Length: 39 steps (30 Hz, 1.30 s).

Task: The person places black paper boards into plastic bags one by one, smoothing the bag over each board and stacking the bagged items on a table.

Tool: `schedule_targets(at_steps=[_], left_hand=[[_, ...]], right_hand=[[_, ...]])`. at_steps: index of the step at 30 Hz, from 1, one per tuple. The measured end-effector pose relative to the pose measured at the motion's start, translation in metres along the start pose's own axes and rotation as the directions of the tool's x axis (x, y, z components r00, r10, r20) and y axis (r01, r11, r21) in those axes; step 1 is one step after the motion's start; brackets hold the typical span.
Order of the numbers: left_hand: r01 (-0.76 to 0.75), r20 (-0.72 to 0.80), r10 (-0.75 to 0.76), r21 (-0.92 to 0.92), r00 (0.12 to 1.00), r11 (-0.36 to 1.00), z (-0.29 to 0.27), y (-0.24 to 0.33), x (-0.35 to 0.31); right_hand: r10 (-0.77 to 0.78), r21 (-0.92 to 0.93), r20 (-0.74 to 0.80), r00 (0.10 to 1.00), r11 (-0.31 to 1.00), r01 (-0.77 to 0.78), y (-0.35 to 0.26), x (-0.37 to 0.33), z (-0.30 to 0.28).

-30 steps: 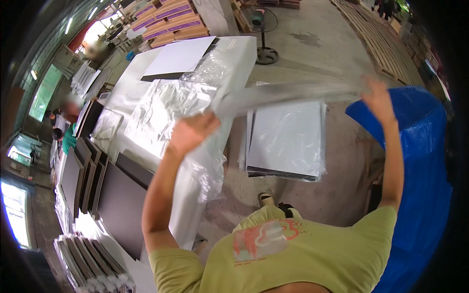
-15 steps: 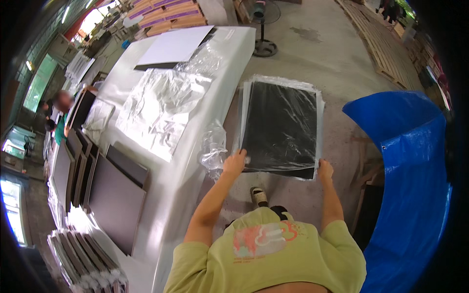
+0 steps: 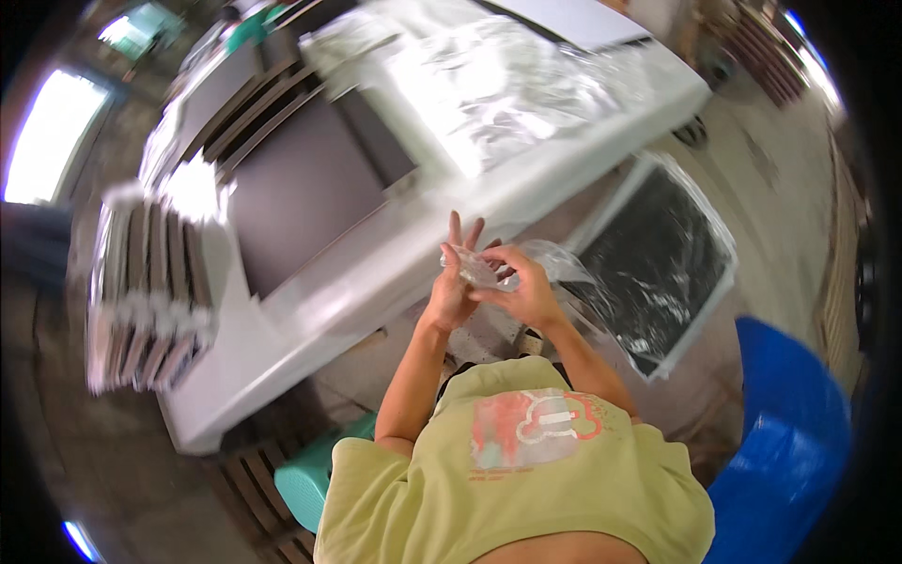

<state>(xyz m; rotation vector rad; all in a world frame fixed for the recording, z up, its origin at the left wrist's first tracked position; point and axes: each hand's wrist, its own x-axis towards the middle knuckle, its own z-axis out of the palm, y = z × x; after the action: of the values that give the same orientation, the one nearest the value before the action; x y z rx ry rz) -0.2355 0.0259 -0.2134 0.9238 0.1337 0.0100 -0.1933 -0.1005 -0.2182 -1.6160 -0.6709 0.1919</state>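
My hands have come together in front of my body, over the near edge of the white-covered table. Crumpled clear plastic film point(image 3: 481, 270) lies between them. My right hand point(image 3: 528, 287) closes its fingers on this film, while my left hand point(image 3: 453, 293) has its fingers stretched up and apart, the film touching its palm side. More of the film trails right toward a black flat panel point(image 3: 672, 249), which lies low beside the table under clear plastic. Whether my left thumb pins the film is hard to tell.
Dark panels point(image 3: 305, 188) lie on the white-covered table point(image 3: 272, 334), with a wrapped stack of panels point(image 3: 150, 282) at its left end. Crumpled shiny sheeting point(image 3: 498, 85) covers the far part. A blue tarp point(image 3: 789, 442) stands at right; a teal object point(image 3: 315, 479) sits below the table.
Both hands have left the black panel's near edge and moved to plastic film in front of me. My view has swung left, so the panel now appears farther right.
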Motion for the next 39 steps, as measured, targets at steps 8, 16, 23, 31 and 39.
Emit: schedule_targets(at_steps=[8, 16, 23, 31, 39], left_hand=[[-0.207, -0.466, 0.294, 0.229, 0.834, 0.951, -0.077, 0.045, -0.1], [-0.192, -0.596, 0.386, 0.364, 0.704, 0.912, -0.119, 0.067, -0.163], [-0.33, -0.623, 0.441, 0.294, 0.646, 0.897, -0.122, 0.096, -0.171], [-0.245, -0.641, 0.5, 0.448, 0.583, 0.86, -0.152, 0.092, -0.162], [-0.339, -0.424, 0.569, 0.503, 0.704, 0.795, -0.158, 0.098, -0.167]], right_hand=[[0.165, 0.269, 0.295, 0.941, 0.931, -0.248, -0.017, 0.022, 0.115], [0.085, 0.427, 0.418, 0.904, 0.861, -0.278, -0.051, 0.027, 0.192], [0.137, 0.118, 0.442, 0.886, 0.971, -0.209, -0.082, 0.033, 0.222], [-0.158, 0.14, 0.382, 0.91, 0.984, 0.112, -0.051, 0.036, 0.232], [-0.486, -0.322, 0.273, 0.83, 0.767, 0.555, -0.069, 0.039, 0.223]])
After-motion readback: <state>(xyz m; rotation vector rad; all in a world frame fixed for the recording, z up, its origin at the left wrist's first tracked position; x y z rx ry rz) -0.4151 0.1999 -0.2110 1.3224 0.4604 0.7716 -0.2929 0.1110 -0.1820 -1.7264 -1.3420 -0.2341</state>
